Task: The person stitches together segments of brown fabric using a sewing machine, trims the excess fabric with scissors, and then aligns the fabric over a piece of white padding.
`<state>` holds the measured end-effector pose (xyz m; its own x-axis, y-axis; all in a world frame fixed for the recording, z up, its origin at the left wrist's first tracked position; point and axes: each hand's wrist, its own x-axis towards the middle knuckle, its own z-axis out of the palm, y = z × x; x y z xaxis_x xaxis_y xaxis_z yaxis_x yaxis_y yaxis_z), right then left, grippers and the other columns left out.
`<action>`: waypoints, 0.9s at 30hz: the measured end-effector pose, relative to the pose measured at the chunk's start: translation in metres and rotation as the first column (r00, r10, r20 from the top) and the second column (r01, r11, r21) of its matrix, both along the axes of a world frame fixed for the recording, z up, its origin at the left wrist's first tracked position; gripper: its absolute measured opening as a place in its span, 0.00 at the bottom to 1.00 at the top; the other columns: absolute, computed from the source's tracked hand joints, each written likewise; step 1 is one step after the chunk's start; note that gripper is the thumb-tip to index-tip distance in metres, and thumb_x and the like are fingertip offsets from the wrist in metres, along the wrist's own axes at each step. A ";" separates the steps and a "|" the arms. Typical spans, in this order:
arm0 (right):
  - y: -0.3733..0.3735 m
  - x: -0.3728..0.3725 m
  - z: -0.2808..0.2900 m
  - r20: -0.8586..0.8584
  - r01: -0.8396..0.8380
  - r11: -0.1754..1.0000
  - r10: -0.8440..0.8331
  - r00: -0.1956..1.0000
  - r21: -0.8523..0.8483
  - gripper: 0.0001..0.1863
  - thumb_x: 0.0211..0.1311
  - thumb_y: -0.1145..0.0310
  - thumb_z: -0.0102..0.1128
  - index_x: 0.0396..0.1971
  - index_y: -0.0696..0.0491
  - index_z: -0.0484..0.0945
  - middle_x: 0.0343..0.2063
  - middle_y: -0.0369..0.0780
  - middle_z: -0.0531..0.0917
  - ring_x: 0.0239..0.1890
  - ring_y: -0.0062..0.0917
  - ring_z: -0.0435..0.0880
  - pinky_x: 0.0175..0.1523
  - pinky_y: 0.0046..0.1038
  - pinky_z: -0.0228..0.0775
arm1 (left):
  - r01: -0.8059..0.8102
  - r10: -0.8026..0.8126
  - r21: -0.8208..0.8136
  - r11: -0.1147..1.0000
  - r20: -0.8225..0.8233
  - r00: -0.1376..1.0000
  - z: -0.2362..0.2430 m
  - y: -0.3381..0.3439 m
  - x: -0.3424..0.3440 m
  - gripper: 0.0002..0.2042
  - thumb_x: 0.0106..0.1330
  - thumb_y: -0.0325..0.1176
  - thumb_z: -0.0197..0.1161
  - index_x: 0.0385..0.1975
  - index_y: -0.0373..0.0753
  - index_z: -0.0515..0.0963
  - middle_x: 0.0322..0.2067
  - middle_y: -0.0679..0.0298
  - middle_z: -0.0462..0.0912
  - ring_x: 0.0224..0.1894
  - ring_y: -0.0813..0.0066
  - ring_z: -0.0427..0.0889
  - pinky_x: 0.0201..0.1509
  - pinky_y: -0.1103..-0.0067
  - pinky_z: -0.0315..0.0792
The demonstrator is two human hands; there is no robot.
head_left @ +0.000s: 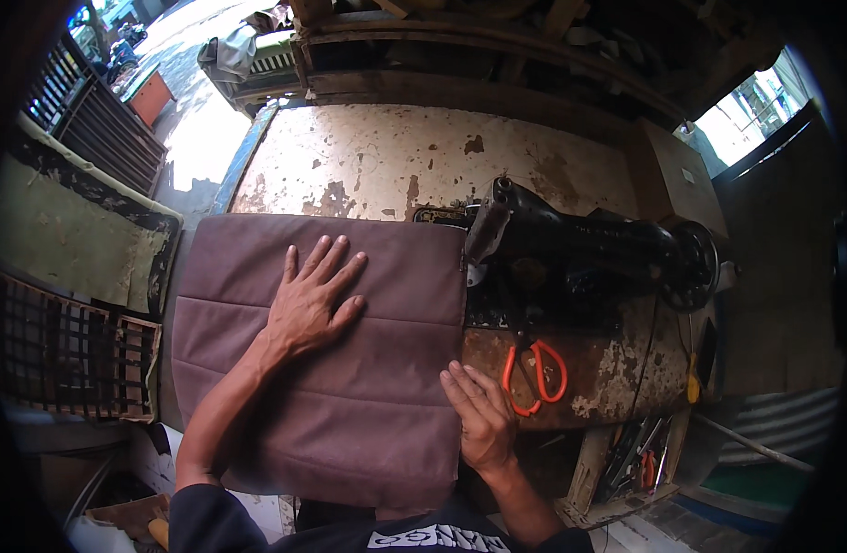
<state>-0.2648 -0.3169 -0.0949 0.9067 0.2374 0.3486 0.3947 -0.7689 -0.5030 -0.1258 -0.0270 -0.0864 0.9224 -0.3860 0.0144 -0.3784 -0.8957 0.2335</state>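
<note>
A brown-purple fabric panel (377, 359) with several stitched cross seams lies over the table's front and hangs toward me. My left hand (313, 300) rests flat on its upper middle, fingers spread. At the panel's right edge is my right hand (481, 415), its fingers stretched out and lying close together, the tips by the edge; whether they press on the cloth I cannot tell. The black sewing machine (589, 244) stands to the right, its needle end over the panel's far right edge. Scissors with orange handles (534, 376) lie just right of my right hand.
Behind the panel spreads the worn, peeling tabletop (377, 147). An open drawer (640, 461) with tools sits at lower right, near a yellow-handled tool (693, 380). Wooden shelving (497, 46) crosses the back. On the left stand an old green padded panel (82, 221) and a webbed frame (73, 341).
</note>
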 end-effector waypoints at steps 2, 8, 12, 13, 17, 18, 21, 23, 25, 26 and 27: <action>0.000 0.001 0.000 -0.002 0.016 1.000 -0.016 1.000 0.013 0.21 0.63 0.79 0.55 0.55 0.55 0.86 0.56 0.41 0.86 0.57 0.36 0.83 0.62 0.33 0.77 | 0.000 0.000 -0.003 1.000 0.003 1.000 0.000 -0.002 0.004 0.31 0.74 0.53 0.53 0.75 0.52 0.65 0.77 0.56 0.59 0.80 0.54 0.51 0.80 0.45 0.37; 0.000 0.003 0.000 -0.008 0.046 0.998 -0.046 0.999 0.040 0.22 0.61 0.81 0.55 0.55 0.57 0.85 0.56 0.43 0.86 0.56 0.38 0.84 0.62 0.33 0.77 | 0.005 -0.005 0.017 1.000 0.019 1.000 -0.003 -0.002 0.016 0.31 0.73 0.53 0.54 0.75 0.52 0.64 0.77 0.56 0.59 0.81 0.54 0.51 0.81 0.47 0.37; 0.000 0.005 0.001 0.001 0.060 0.997 -0.060 0.998 0.040 0.23 0.60 0.83 0.55 0.55 0.58 0.84 0.56 0.44 0.86 0.56 0.39 0.83 0.62 0.34 0.77 | 0.007 -0.007 0.015 1.000 0.005 1.000 -0.001 -0.005 0.022 0.31 0.73 0.53 0.54 0.75 0.52 0.64 0.77 0.56 0.58 0.81 0.54 0.51 0.81 0.47 0.37; 0.001 0.005 0.001 -0.003 0.067 0.997 -0.067 0.998 0.042 0.23 0.60 0.83 0.55 0.55 0.58 0.84 0.56 0.44 0.86 0.56 0.39 0.83 0.62 0.34 0.77 | 0.001 -0.001 0.013 1.000 0.005 1.000 -0.003 -0.004 0.025 0.31 0.73 0.53 0.54 0.75 0.52 0.64 0.77 0.55 0.58 0.81 0.54 0.51 0.81 0.47 0.37; 0.000 0.006 0.003 0.001 0.072 0.996 -0.072 0.997 0.045 0.23 0.59 0.83 0.54 0.55 0.59 0.84 0.56 0.45 0.85 0.56 0.39 0.83 0.63 0.34 0.77 | -0.013 0.013 0.012 1.000 0.004 1.000 -0.004 -0.006 0.030 0.31 0.73 0.53 0.54 0.75 0.52 0.65 0.77 0.54 0.58 0.80 0.53 0.51 0.81 0.47 0.37; 0.000 0.006 0.003 0.000 0.077 0.996 -0.077 0.997 0.052 0.23 0.59 0.83 0.55 0.55 0.59 0.84 0.56 0.45 0.85 0.56 0.39 0.83 0.63 0.34 0.77 | -0.013 0.013 0.011 1.000 0.005 1.000 -0.004 -0.006 0.032 0.31 0.73 0.53 0.54 0.75 0.52 0.65 0.77 0.54 0.58 0.80 0.53 0.51 0.81 0.47 0.37; 0.002 0.009 0.005 -0.022 0.065 0.997 -0.065 0.998 0.041 0.23 0.60 0.82 0.54 0.55 0.59 0.84 0.56 0.45 0.85 0.56 0.39 0.82 0.63 0.34 0.76 | -0.002 0.002 0.007 1.000 0.024 1.000 -0.005 0.000 0.043 0.31 0.74 0.53 0.53 0.75 0.52 0.65 0.77 0.55 0.59 0.80 0.54 0.52 0.81 0.47 0.38; 0.002 0.006 0.003 -0.016 0.063 0.998 -0.063 0.998 0.023 0.23 0.60 0.82 0.54 0.56 0.58 0.84 0.56 0.45 0.85 0.56 0.39 0.82 0.63 0.34 0.76 | -0.002 0.002 0.008 1.000 0.015 1.000 -0.004 -0.002 0.049 0.31 0.74 0.53 0.53 0.75 0.52 0.65 0.77 0.55 0.59 0.80 0.54 0.51 0.81 0.47 0.38; 0.001 0.007 0.001 -0.009 0.065 0.998 -0.065 0.998 0.010 0.24 0.60 0.82 0.54 0.56 0.58 0.84 0.56 0.45 0.85 0.56 0.39 0.82 0.63 0.34 0.76 | 0.002 -0.002 0.013 1.000 0.007 1.000 -0.005 -0.003 0.055 0.31 0.74 0.53 0.53 0.75 0.52 0.64 0.77 0.57 0.58 0.81 0.55 0.51 0.81 0.47 0.39; 0.002 0.007 0.002 -0.014 0.078 0.997 -0.078 0.997 0.004 0.24 0.60 0.82 0.54 0.57 0.58 0.83 0.56 0.45 0.85 0.56 0.39 0.82 0.63 0.34 0.76 | 0.004 -0.004 0.016 1.000 0.005 1.000 -0.006 -0.003 0.055 0.31 0.74 0.53 0.53 0.75 0.52 0.64 0.77 0.57 0.58 0.81 0.55 0.51 0.81 0.47 0.39; 0.003 0.006 0.002 -0.018 0.092 0.996 -0.092 0.996 -0.003 0.24 0.60 0.82 0.54 0.58 0.58 0.83 0.56 0.45 0.85 0.56 0.39 0.82 0.63 0.34 0.76 | 0.004 -0.004 0.018 1.000 0.003 1.000 -0.006 -0.004 0.056 0.31 0.74 0.53 0.53 0.75 0.52 0.64 0.77 0.57 0.58 0.81 0.55 0.50 0.81 0.47 0.39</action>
